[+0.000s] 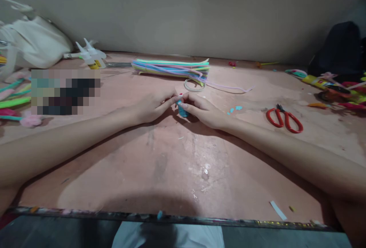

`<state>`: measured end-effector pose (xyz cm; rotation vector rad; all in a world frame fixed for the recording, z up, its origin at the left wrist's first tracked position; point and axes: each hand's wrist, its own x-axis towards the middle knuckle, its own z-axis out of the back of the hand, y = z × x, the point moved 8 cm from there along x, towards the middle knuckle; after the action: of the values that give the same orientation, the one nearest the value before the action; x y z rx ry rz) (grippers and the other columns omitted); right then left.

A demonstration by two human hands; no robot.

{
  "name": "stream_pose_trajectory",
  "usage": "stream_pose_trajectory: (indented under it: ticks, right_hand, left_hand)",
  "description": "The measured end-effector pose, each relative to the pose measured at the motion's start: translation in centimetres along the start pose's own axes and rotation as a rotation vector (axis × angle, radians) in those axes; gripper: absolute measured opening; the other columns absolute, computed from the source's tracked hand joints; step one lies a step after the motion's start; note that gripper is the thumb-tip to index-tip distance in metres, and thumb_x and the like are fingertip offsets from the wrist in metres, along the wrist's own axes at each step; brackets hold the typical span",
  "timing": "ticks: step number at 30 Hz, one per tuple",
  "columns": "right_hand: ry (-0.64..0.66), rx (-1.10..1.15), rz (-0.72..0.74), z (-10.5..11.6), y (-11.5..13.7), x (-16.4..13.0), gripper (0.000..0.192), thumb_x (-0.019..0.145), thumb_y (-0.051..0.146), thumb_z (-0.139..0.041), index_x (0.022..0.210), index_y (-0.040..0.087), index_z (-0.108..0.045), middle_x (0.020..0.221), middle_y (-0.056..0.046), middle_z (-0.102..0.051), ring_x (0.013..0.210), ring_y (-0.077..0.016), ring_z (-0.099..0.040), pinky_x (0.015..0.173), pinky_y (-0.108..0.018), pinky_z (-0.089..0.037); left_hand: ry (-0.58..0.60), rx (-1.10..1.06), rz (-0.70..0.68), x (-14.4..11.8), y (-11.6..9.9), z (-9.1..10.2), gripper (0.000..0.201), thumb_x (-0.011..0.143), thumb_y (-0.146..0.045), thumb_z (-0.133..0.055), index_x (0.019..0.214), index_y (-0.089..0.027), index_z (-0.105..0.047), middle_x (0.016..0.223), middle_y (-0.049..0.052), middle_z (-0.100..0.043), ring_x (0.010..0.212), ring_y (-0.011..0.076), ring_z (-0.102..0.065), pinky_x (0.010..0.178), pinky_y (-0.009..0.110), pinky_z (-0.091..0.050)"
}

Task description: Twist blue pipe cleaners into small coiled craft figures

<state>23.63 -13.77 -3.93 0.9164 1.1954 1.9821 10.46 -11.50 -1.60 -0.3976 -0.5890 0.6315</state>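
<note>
My left hand [156, 106] and my right hand [204, 111] meet at the middle of the table, fingertips pinched together on a small blue pipe-cleaner piece [182, 110]. The piece sticks down between the fingers and is partly hidden by them. Both forearms rest on the pinkish tabletop [171, 164]. Just beyond the hands lies a bundle of pastel pipe cleaners [171, 67] with a small tape ring [193, 85] in front of it.
Red-handled scissors [284, 119] lie to the right, with small blue scraps [235, 109] nearby. Craft clutter [334, 86] and a dark bag [340, 47] fill the far right. A white bag [34, 44], glue bottles [91, 55] and coloured pieces sit at the left.
</note>
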Motion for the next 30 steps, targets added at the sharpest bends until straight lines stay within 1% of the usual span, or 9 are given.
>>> stream_pose_trajectory:
  ticks: [3, 5, 8, 11, 13, 16, 19, 24, 30]
  right_hand:
    - [0.003, -0.021, 0.003, -0.2, 0.2, 0.1, 0.033, 0.105, 0.051, -0.068, 0.104, 0.018, -0.067, 0.085, 0.001, -0.062, 0.074, -0.0129, -0.052, 0.068, -0.027, -0.045]
    - [0.000, 0.101, -0.001, -0.3, -0.1, 0.1, 0.036, 0.101, 0.055, -0.072, 0.101, 0.019, -0.069, 0.090, -0.001, -0.066, 0.081, -0.0142, -0.058, 0.072, -0.027, -0.048]
    - [-0.014, 0.362, -0.072, -0.7, -1.1, 0.0, 0.033, 0.099, 0.053, -0.075, 0.104, 0.021, -0.071, 0.097, -0.003, -0.072, 0.087, -0.0150, -0.065, 0.078, -0.028, -0.053]
    - [-0.024, 0.489, -0.120, -1.0, -1.5, -0.1, 0.026, 0.098, 0.046, -0.079, 0.106, 0.021, -0.073, 0.098, -0.002, -0.074, 0.085, -0.0132, -0.065, 0.079, -0.027, -0.055]
    - [-0.018, 0.503, -0.133, -1.1, -1.3, -0.2, 0.024, 0.096, 0.041, -0.082, 0.105, 0.020, -0.075, 0.098, -0.002, -0.074, 0.086, -0.0127, -0.066, 0.081, -0.027, -0.056]
    - [-0.015, 0.554, -0.169, -1.0, -1.4, -0.1, 0.025, 0.093, 0.040, -0.086, 0.104, 0.020, -0.076, 0.099, -0.002, -0.076, 0.091, -0.0146, -0.069, 0.090, -0.032, -0.060]
    - [-0.061, 0.519, -0.153, -0.4, -1.8, 0.0, 0.029, 0.092, 0.046, -0.085, 0.102, 0.020, -0.077, 0.095, -0.003, -0.076, 0.087, -0.0155, -0.068, 0.084, -0.032, -0.059]
    - [-0.039, 0.320, -0.121, 0.5, -2.0, 0.2, 0.034, 0.093, 0.048, -0.083, 0.102, 0.016, -0.080, 0.087, -0.002, -0.075, 0.075, -0.0121, -0.062, 0.067, -0.025, -0.048]
    - [0.045, 0.176, -0.044, 0.7, -0.8, 0.4, 0.032, 0.095, 0.047, -0.081, 0.103, 0.016, -0.080, 0.094, -0.005, -0.080, 0.076, -0.0140, -0.066, 0.069, -0.027, -0.051]
  left_hand:
    - [-0.031, 0.059, 0.005, -0.1, -0.2, 0.1, 0.048, 0.112, -0.057, -0.041, 0.084, -0.021, -0.056, 0.077, 0.002, -0.063, 0.071, 0.0173, -0.058, 0.070, 0.031, -0.044]
    - [-0.028, 0.028, 0.000, 0.0, -0.3, 0.0, 0.051, 0.111, -0.060, -0.040, 0.081, -0.022, -0.054, 0.074, 0.001, -0.060, 0.069, 0.0173, -0.057, 0.068, 0.032, -0.044]
    - [-0.048, -0.151, 0.046, 0.1, 0.3, 0.0, 0.058, 0.111, -0.068, -0.036, 0.079, -0.022, -0.053, 0.070, 0.000, -0.057, 0.066, 0.0166, -0.055, 0.066, 0.032, -0.044]
    - [-0.019, -0.291, 0.116, 0.2, 0.9, -0.2, 0.057, 0.106, -0.074, -0.046, 0.084, -0.022, -0.057, 0.068, -0.001, -0.058, 0.061, 0.0149, -0.053, 0.061, 0.030, -0.042]
    - [0.026, -0.277, 0.113, 0.2, 0.8, -0.4, 0.052, 0.105, -0.070, -0.052, 0.087, -0.022, -0.059, 0.066, -0.002, -0.057, 0.062, 0.0149, -0.052, 0.060, 0.029, -0.041]
    - [0.012, -0.175, 0.065, 0.3, 0.3, -0.2, 0.045, 0.109, -0.060, -0.048, 0.087, -0.022, -0.058, 0.067, -0.001, -0.057, 0.069, 0.0166, -0.055, 0.066, 0.029, -0.043]
    - [0.002, -0.112, 0.020, 0.3, 0.1, -0.2, 0.043, 0.110, -0.057, -0.044, 0.088, -0.022, -0.055, 0.074, 0.000, -0.060, 0.075, 0.0178, -0.058, 0.072, 0.030, -0.046]
    - [0.105, -0.140, -0.008, 0.2, 0.4, -1.1, 0.046, 0.113, -0.057, -0.037, 0.093, -0.021, -0.056, 0.078, 0.001, -0.059, 0.076, 0.0185, -0.058, 0.075, 0.032, -0.048]
    - [0.105, -0.090, -0.042, 0.1, 0.0, -1.2, 0.046, 0.112, -0.058, -0.038, 0.094, -0.020, -0.058, 0.085, 0.004, -0.064, 0.082, 0.0199, -0.062, 0.077, 0.033, -0.050]
